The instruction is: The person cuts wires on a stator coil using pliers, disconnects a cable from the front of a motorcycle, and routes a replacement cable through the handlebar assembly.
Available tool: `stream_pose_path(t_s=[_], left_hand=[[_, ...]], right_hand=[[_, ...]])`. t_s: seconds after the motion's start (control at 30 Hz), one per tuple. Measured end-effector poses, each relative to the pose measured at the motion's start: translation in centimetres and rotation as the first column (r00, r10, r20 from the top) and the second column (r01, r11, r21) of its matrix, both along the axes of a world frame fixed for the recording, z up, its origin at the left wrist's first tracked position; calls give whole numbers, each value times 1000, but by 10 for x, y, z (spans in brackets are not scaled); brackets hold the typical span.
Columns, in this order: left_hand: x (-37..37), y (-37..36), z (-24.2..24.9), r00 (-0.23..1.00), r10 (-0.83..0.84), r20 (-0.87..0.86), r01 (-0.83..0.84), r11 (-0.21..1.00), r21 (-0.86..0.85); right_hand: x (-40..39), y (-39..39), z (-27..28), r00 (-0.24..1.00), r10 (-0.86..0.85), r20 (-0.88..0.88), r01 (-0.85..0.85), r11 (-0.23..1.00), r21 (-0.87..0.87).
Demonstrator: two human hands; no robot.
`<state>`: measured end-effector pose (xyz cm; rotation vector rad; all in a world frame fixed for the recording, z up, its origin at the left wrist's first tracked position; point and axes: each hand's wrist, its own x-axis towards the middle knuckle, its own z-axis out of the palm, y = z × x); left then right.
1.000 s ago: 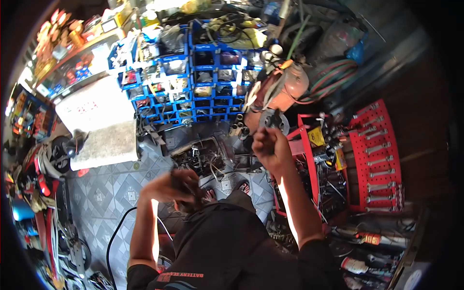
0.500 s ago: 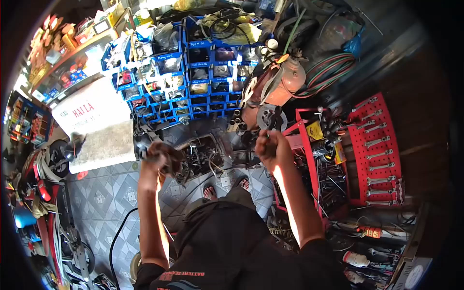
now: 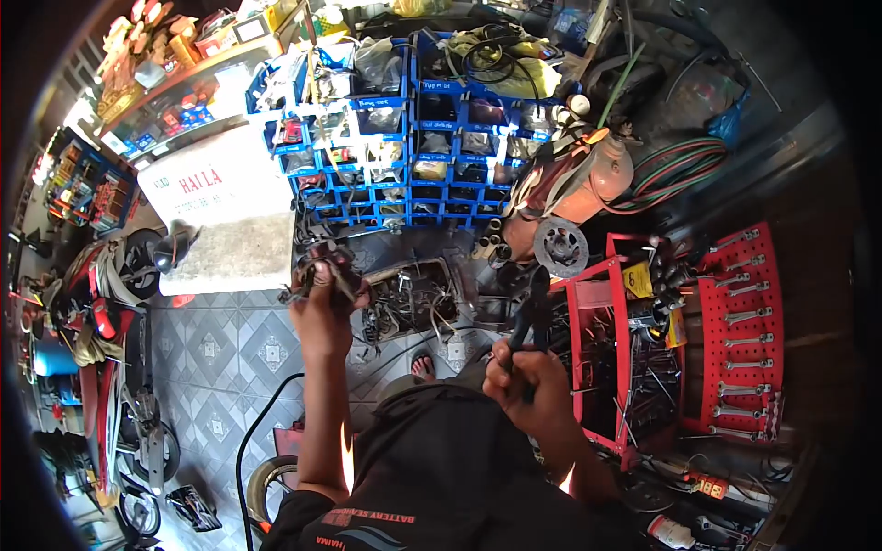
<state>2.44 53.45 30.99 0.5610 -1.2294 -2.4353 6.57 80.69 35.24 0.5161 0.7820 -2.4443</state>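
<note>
Pliers (image 3: 533, 308) in right hand (image 3: 533, 390), wire-filled housing (image 3: 418, 294)

left hand (image 3: 322, 308): grips wire bundle (image 3: 323, 264) | right hand (image 3: 531, 386): grips pliers (image 3: 531, 312)

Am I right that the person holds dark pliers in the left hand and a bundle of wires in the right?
Not quite: the hands are swapped. In the head view, the right hand grips the dark pliers, while the left hand holds up the bundle of wires.

Blue parts bins (image 3: 432, 174); red tool trolley (image 3: 606, 358); grey patterned floor tiles (image 3: 220, 349); black pliers (image 3: 533, 317).
</note>
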Motion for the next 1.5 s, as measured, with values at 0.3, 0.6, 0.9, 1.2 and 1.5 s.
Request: stream_pose_path(t_s=[0.3,0.6,0.9,1.2,1.5], left_hand=[[2,-9,-4,210,-909,360,792,-58,-608],[-57,-18,-61,986,-98,-134,135,943,304],[-4,0,-18,46,-767,639,986,-68,-153],[-2,-49,-41,991,-10,136,111,637,-763],[-21,-21,-107,778,-566,274,615,597,-515]], right_hand=[[-126,82,-60,940,-336,59,338,941,-26],[-40,35,22,994,-5,-109,13,997,77],[-135,121,10,949,-280,-147,279,960,-30],[-91,98,4,972,-219,-83,232,943,240],[-81,114,68,887,-365,-282,388,921,29]])
